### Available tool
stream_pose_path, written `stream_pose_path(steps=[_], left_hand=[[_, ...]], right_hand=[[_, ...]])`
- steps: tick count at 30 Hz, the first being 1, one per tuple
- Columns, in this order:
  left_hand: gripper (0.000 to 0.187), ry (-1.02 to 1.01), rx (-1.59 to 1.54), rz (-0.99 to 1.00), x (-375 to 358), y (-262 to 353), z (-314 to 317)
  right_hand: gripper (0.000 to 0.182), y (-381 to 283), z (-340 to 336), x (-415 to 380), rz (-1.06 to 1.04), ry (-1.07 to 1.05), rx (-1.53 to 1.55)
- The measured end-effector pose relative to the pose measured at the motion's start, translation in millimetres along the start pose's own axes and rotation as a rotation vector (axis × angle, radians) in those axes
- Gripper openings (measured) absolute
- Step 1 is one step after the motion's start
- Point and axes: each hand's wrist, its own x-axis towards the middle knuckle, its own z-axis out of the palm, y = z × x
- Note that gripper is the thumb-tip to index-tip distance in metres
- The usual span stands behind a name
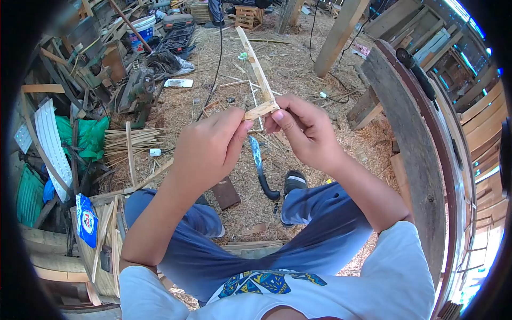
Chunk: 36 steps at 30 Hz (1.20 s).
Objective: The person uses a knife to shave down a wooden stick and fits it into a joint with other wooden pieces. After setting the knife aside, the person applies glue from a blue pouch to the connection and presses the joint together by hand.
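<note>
Two pale wooden strips meet at a corner in front of me. The long strip (255, 64) points up and away, and the short strip (260, 111) runs toward the left. My left hand (209, 143) pinches the free end of the short strip between thumb and fingers. At the corner, my right hand (303, 127) grips the joined ends, its thumb on top and its fingers partly hidden beneath. Below the hands, a machete (258, 162) with a black handle lies on the ground between my feet.
A thin wooden frame (252, 101) lies on the shavings beyond the hands. At left are a bundle of sticks (133, 140), a blue packet (87, 221) and green plastic (88, 136). A thick plank (410, 154) curves along the right. Another person's leg (215, 12) shows at the top.
</note>
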Motion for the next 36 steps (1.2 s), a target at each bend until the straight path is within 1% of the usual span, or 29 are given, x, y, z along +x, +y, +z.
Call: stream_pose_path(steps=[4,6,10,16,22,25,28,30,34,36], left_hand=[[0.015,0.023,0.017,0.031,0.1,-0.3,-1.7],[0.017,0.052,0.031,0.061,0.8,1.2,-1.0],[0.017,0.042,0.035,0.047,-0.2,3.7,-2.9],[0.015,0.040,0.002,0.041,-1.0,4.8,-2.9],[0.015,0.040,0.021,0.040,-3.0,4.1,-2.5],[0.015,0.053,0.040,0.045,-5.0,1.1,-0.4],[0.018,0.076,0.049,0.059,-5.7,-5.6,4.9],[0.018,0.087,0.036,0.055,-5.7,-7.6,6.3],[0.015,0.022,-0.021,0.007,-5.9,-11.0,4.7],[0.015,0.017,-0.032,0.016,-5.6,-13.8,5.8]], right_hand=[[0.015,1.8,3.2,0.6,-0.031,0.036,-0.030],[0.015,2.3,4.0,-0.6,-0.057,0.058,-0.106],[0.015,2.0,8.4,-2.6,-0.096,0.112,-0.147],[0.015,3.6,10.6,-5.0,-0.097,0.155,-0.188],[0.013,2.0,5.4,-4.0,-0.123,0.093,-0.203],[0.013,-3.6,-0.8,0.4,-0.179,0.056,-0.326],[0.014,-5.3,-5.7,3.5,-0.206,0.068,-0.387],[0.016,-7.1,-9.4,5.7,-0.190,0.050,-0.368],[0.017,1.2,-14.1,4.7,-0.151,0.024,-0.326],[0.019,3.7,-12.9,4.3,-0.143,0.053,-0.272]])
